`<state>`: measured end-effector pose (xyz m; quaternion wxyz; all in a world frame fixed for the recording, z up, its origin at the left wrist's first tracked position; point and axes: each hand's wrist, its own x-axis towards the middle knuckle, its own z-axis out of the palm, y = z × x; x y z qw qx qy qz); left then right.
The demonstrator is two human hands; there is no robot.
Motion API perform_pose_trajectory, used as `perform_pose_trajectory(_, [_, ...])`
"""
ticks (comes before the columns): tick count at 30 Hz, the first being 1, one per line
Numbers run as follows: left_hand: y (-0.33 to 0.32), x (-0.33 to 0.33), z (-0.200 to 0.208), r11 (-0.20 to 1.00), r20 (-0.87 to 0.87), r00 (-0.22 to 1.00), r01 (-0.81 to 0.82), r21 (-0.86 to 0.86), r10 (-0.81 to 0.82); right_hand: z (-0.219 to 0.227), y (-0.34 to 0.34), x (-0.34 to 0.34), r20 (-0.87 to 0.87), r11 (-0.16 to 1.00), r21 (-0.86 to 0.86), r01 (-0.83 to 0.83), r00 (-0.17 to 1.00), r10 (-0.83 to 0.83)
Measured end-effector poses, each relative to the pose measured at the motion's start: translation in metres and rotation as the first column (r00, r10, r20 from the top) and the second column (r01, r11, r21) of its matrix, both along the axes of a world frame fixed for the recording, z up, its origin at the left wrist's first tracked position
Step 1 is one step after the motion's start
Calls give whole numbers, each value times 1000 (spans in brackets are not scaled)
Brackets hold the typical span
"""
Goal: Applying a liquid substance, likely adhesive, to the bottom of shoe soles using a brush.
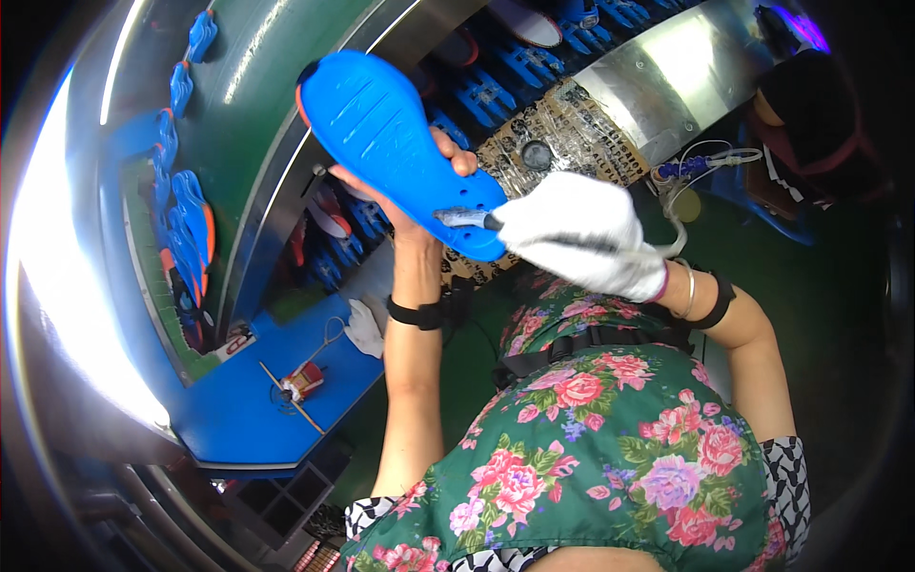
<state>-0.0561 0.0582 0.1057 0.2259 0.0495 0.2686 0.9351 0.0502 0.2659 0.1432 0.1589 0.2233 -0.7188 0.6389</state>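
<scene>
Blue sole (372,110), held raised before the wearer, forefoot uppermost and heel lower right; its face shows moulded grooves, with small round holes at the heel. Lettering: dark print repeats across the brown wrapping (602,119) behind and right of the sole, creased beneath clear film. Left hand (405,217): bare, supporting the sole from underneath, forearm almost upright, a black band (416,314) at the wrist; the fingers (462,162) curl firmly round the sole's right edge. Right hand (572,229): in a white glove, coming in from the sole's right with elbow bent, its fingers closed round a brush (464,218) whose bristles lie on the heel beside the holes. Surroundings, as they appear to a bystander: a blue counter (229,419), below and left of the sole, carries a small red object (302,381); farther left of the sole, more blue soles (191,224) lie in a row on a green strip (141,229); the dark green floor (824,334) shows to the sole's lower right.
</scene>
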Motion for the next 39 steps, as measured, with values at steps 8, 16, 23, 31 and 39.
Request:
perform_pose_trajectory(8, [-17,-3,5,942,149,949,300,-153,-278,0,1,-1,58,963,-48,-267,961,269])
perform_pose_trajectory(16, [-19,-9,-9,868,268,846,493,-61,-461,-4,0,-4,-118,902,161,-400,900,420])
perform_pose_trajectory(23, [-13,-28,14,881,270,903,400,-253,-333,5,12,-9,267,873,-214,-439,833,484])
perform_pose_trajectory(31, [-16,-111,82,881,-195,977,18,472,84,18,23,-43,411,387,-894,226,757,508])
perform_pose_trajectory(39, [-13,-22,62,952,-157,988,57,302,-9,23,7,-64,303,155,-952,264,732,610])
